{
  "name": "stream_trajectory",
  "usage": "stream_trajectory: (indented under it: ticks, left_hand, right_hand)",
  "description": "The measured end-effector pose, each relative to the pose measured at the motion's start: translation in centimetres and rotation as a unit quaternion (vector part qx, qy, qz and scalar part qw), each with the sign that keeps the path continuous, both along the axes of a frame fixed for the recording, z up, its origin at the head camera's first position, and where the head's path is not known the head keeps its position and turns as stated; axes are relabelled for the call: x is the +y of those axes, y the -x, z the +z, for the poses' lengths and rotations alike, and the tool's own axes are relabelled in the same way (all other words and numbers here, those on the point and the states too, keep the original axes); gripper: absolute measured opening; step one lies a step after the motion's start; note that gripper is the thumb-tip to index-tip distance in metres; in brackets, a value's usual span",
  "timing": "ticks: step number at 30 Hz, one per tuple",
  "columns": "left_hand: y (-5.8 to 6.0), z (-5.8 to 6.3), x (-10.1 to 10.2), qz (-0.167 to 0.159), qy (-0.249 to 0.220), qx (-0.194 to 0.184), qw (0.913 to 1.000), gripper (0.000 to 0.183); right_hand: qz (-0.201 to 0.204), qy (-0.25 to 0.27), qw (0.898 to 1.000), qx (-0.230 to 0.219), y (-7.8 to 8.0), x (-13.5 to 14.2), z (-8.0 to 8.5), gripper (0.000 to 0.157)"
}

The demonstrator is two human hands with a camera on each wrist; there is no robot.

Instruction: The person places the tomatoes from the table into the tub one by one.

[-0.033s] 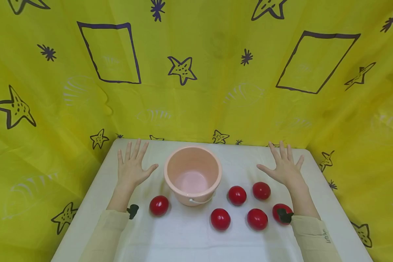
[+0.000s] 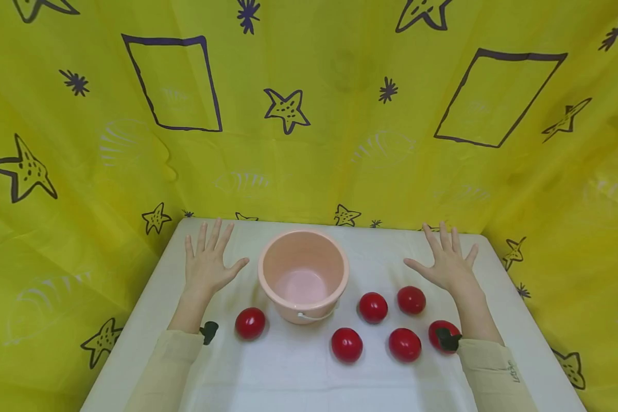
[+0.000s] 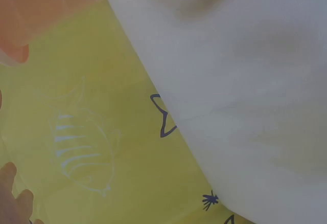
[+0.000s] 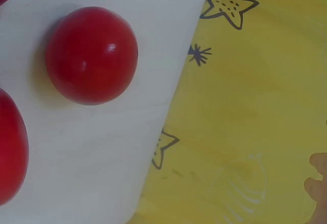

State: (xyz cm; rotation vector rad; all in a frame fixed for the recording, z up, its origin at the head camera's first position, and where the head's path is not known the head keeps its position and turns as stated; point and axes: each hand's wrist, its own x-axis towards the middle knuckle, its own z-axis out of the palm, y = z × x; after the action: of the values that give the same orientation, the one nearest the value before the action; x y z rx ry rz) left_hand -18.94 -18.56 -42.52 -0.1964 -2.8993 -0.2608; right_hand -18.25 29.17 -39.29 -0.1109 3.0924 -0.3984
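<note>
In the head view my left hand (image 2: 206,269) is spread with straight fingers, left of a peach-coloured bucket (image 2: 304,312). My right hand (image 2: 450,266) spreads likewise on the right side; both hold nothing. The bucket stands upright, with a thin white handle hanging at its front. One glossy red tomato-like ball (image 2: 249,324) lies between left forearm and bucket. Several more lie right of the bucket, including a red ball (image 2: 411,300) nearest the right hand. Fingertips (image 3: 23,203) and the bucket (image 3: 46,9) show in the left wrist view; a red ball (image 4: 92,55) fills much of the right wrist view.
A white-covered table (image 2: 288,377) carries everything. Yellow curtains (image 2: 309,160) with dark star drawings enclose its back and both sides. A dark green piece (image 2: 209,332) sits at the left wrist; a similar dark piece (image 2: 448,339) at the right wrist partly covers one ball.
</note>
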Motion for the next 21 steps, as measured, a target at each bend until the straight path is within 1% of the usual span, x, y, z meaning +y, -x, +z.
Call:
stream_trajectory:
  ticks: [10, 13, 14, 16, 18, 19, 20, 21]
  left_hand:
    - [0.0, 0.0, 0.0, 0.000, 0.001, -0.001, 1.0000, 0.084]
    - [-0.1, 0.0, 0.2, 0.004, -0.013, -0.001, 0.9999, 0.084]
    - [-0.1, 0.0, 0.2, 0.005, -0.024, 0.001, 0.9997, 0.084]
    - [-0.2, 0.1, 0.4, 0.006, -0.062, 0.003, 0.9981, 0.084]
    - [-0.2, 0.0, 0.7, 0.004, -0.121, 0.008, 0.9926, 0.083]
    - [-0.3, 0.0, 0.9, 0.001, -0.162, 0.010, 0.9867, 0.081]
    - [-0.3, -0.1, 1.1, -0.002, -0.206, 0.012, 0.9786, 0.080]
    - [-0.4, -0.2, 1.2, -0.006, -0.253, 0.011, 0.9673, 0.078]
  right_hand:
    - [-0.001, 0.003, 1.000, 0.001, 0.0, 0.2, -0.3, 0.094]
    - [0.000, 0.005, 1.000, 0.012, -0.2, 0.4, -0.3, 0.094]
    - [0.000, 0.004, 1.000, 0.019, -0.3, 0.5, -0.4, 0.093]
    - [-0.001, 0.005, 0.999, 0.042, -0.6, 0.9, -0.4, 0.092]
    - [-0.002, 0.008, 0.998, 0.070, -1.0, 1.4, -0.6, 0.092]
    - [-0.002, 0.010, 0.996, 0.084, -1.3, 1.7, -0.7, 0.091]
    - [-0.002, 0.015, 0.995, 0.097, -1.6, 2.0, -0.8, 0.091]
    - [-0.001, 0.019, 0.994, 0.108, -1.9, 2.4, -1.0, 0.090]
